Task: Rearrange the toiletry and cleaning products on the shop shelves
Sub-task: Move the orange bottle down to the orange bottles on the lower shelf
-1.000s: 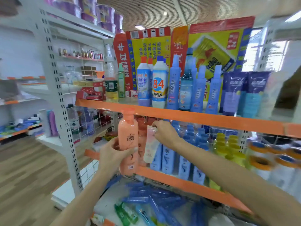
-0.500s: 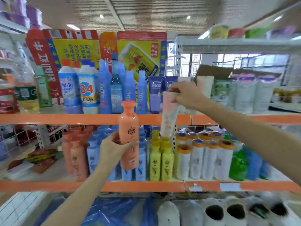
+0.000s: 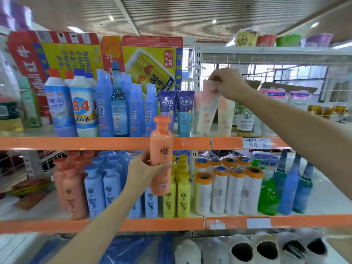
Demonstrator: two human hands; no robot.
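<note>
Right hand (image 3: 227,85) pinches soft, light pastel tube (image 3: 207,107) by crimped top; left hand (image 3: 144,173) grips rigid orange shampoo bottle (image 3: 161,147) mid-body, likely slippery

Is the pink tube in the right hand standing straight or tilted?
Tilted. The right hand pinches the pink tube by its top; its lower end leans left.

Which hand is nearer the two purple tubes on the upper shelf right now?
Left. The left hand holds the orange bottle up just below the purple tubes; the right hand pinches a pale tube farther to their right.
</note>
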